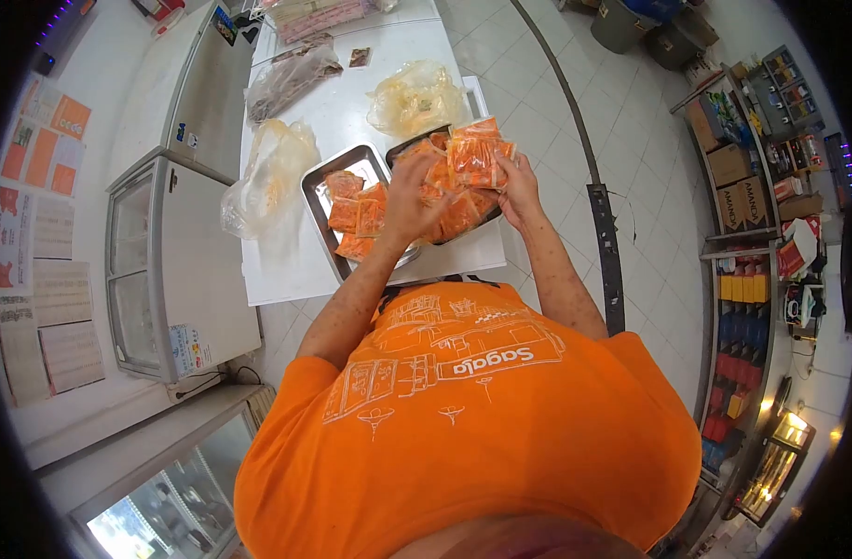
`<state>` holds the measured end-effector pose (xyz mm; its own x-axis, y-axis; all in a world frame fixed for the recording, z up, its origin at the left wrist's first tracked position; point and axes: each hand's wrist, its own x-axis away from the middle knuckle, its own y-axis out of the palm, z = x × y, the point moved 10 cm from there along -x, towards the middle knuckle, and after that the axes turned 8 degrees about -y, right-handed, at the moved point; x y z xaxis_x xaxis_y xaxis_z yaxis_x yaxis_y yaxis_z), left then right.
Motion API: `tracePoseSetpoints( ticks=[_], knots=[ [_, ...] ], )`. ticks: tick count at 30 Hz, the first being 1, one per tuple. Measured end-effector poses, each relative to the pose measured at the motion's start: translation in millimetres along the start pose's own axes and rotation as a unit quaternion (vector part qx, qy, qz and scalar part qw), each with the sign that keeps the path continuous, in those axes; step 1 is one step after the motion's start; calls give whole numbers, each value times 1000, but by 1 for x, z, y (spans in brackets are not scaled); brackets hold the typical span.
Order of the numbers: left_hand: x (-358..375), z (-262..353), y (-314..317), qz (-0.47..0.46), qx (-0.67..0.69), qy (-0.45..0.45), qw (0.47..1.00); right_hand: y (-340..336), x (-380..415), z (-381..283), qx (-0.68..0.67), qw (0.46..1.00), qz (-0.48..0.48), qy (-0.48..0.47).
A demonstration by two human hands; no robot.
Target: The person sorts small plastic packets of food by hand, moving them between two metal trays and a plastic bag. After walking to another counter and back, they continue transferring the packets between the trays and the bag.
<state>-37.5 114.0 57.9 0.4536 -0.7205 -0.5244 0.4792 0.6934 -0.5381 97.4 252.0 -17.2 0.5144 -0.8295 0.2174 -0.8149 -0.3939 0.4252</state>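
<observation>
I hold a stack of small orange sealed packets (480, 155) up above a white table (286, 270). My right hand (519, 191) grips the stack's right side. My left hand (409, 200) closes on its left side, over more orange packets. Below the hands a metal tray (331, 168) holds several orange packets (356, 216), and a darker tray (412, 142) under the stack holds more.
Clear plastic bags lie on the table: one at the left (267, 172), one behind the trays (416, 93), a dark-filled one (291, 79) farther back. A glass-door freezer (165, 270) stands left of the table. Shelves with boxes (752, 196) line the right wall.
</observation>
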Motion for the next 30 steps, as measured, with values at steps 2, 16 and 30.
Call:
tracePoseSetpoints(
  ticks=[2, 16, 30],
  knots=[
    [0, 32, 13, -82, -47, 115, 989, 2, 2, 4, 47, 999, -13, 13],
    [-29, -21, 2, -310, 130, -103, 936, -8, -10, 7, 236, 966, -89, -63],
    [5, -49, 54, -170, 480, -364, 780, 36, 20, -39, 180, 964, -188, -46]
  ],
)
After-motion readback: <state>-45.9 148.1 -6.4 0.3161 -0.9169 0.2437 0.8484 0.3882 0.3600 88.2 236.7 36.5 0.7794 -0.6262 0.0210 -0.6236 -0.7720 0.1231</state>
